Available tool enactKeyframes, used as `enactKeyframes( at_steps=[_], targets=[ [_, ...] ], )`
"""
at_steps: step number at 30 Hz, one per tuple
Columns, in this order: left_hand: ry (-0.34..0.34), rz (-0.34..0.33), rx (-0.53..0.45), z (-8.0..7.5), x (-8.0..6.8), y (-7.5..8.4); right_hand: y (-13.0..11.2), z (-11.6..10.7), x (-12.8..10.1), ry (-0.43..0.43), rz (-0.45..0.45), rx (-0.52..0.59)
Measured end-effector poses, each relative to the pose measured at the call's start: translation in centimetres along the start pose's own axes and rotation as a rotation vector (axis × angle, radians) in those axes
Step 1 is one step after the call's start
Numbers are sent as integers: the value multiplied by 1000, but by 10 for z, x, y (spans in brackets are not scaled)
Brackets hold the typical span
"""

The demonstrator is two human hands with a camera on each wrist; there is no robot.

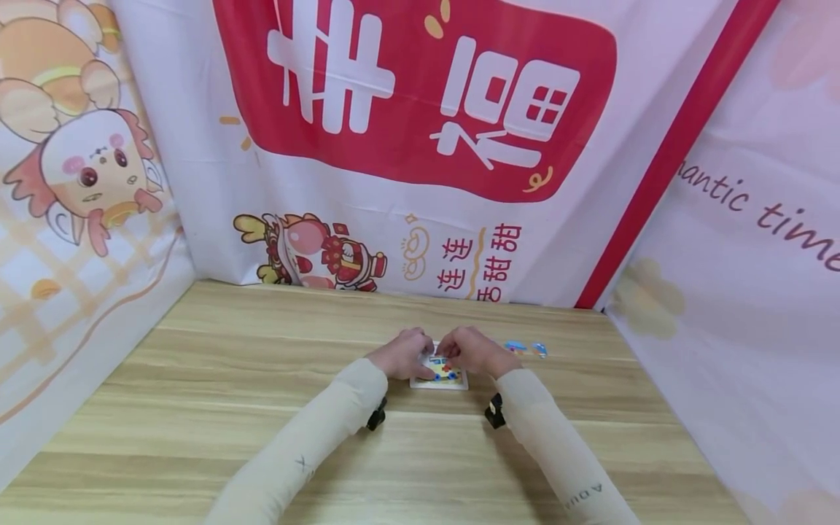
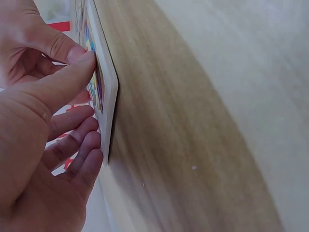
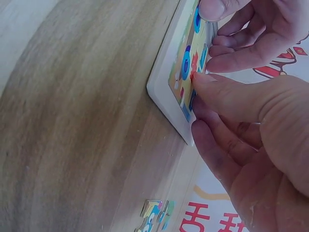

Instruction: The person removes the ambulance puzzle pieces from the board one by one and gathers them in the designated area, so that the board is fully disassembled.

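A small white-framed puzzle board lies on the table, its picture showing a yellow vehicle with blue wheels and a red cross. At the board's left side, my left hand steadies it, thumb laid over the picture and fingers bent by the far edge. My right hand reaches in from the right with thumb and fingertips pinching at a puzzle piece in the upper part of the picture. The right thumb lies near the red cross in the right wrist view. Fingers hide much of the pinched piece.
Loose puzzle pieces lie right of the board, just beyond the right hand. The wood-grain table ends at a printed cloth backdrop, with more cloth at both sides. Black wrist cameras hang below the sleeves.
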State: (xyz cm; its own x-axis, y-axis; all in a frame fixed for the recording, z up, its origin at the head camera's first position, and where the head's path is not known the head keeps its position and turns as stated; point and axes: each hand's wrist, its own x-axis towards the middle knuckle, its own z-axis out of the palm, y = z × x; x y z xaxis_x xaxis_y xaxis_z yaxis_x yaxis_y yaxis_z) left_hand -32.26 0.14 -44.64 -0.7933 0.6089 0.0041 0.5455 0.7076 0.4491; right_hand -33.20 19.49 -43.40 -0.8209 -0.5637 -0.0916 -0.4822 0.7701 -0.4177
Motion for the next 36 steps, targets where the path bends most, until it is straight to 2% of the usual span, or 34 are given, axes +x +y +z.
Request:
enactKeyframes(
  at_steps=[13, 22, 28, 33, 36],
  targets=[
    [31, 18, -15, 6, 2, -5, 1, 2, 0, 22, 30, 48],
    [25, -8, -20, 6, 1, -4, 0, 1, -4, 70, 56, 128],
    [37, 0, -2, 5, 2, -4, 2, 3, -3, 103, 66, 211],
    [38, 7, -3, 4, 0, -2, 6, 3, -5, 154, 46, 244],
    [37, 13, -4, 3, -1, -1, 10, -1, -9, 180, 63, 265]
  ],
)
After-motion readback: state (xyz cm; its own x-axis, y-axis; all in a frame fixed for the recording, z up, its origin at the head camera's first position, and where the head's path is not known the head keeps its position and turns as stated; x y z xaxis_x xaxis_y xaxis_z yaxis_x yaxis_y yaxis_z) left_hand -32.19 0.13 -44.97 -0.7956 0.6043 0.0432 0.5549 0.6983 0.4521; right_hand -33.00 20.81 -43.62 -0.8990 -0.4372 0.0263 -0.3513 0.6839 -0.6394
